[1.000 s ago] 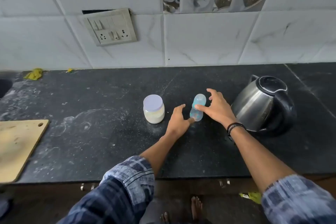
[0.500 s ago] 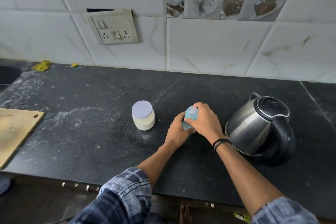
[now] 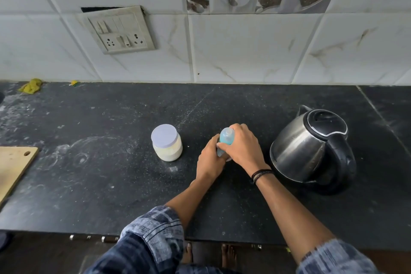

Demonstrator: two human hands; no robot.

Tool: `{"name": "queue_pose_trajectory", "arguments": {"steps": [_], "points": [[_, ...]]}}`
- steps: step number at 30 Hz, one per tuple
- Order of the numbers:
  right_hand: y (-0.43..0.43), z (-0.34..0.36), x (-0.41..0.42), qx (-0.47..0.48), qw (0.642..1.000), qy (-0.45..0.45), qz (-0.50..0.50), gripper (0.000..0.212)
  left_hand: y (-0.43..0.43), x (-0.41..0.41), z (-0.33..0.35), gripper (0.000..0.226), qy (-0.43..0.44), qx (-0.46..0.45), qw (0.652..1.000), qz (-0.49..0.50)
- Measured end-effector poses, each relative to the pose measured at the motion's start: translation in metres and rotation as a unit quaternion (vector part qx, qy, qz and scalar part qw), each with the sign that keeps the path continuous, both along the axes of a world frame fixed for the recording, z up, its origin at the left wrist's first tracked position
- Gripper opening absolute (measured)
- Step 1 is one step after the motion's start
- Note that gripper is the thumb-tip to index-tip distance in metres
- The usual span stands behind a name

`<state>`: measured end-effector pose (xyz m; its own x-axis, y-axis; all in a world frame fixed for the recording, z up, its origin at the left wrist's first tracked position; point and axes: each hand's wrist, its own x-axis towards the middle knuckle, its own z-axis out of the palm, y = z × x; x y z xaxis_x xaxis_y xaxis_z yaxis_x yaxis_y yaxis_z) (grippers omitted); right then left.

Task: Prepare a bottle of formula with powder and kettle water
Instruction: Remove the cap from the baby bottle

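From the head view, the small blue bottle [image 3: 226,138] stands on the dark counter [image 3: 111,184] at the frame's centre, between the white-lidded powder jar [image 3: 166,143] on its left and the steel kettle [image 3: 309,147] on its right. The left hand [image 3: 210,159] curls round the bottle's lower body. The right hand [image 3: 241,147] closes over its upper part, probably on the cap, though the fingers hide the joint. The bottle looks to be light, smooth, fairly stiff plastic that tips easily, so it is best braced low on the body while the top is turned at the collar. A cutting board [image 3: 13,167] lies at the left edge.
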<state>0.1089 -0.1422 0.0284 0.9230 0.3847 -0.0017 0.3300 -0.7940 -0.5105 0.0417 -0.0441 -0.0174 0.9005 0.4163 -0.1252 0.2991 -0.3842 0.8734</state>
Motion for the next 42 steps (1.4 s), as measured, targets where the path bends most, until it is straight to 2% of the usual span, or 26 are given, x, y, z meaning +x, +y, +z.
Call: {"name": "queue_pose_trajectory", "arguments": {"steps": [22,32,42], "points": [[0.002,-0.004,0.001,0.018,1.0,0.002,-0.013,0.058,0.009,0.002,-0.001,0.056,0.005,0.049,0.998,-0.034],[0.001,-0.002,0.004,0.01,1.0,0.006,0.008,0.06,0.012,0.004,-0.001,0.057,0.002,0.069,0.996,-0.05],[-0.007,0.003,0.015,0.001,0.997,0.024,0.073,0.058,0.015,0.005,-0.004,0.058,0.006,0.09,0.994,-0.061]]}}
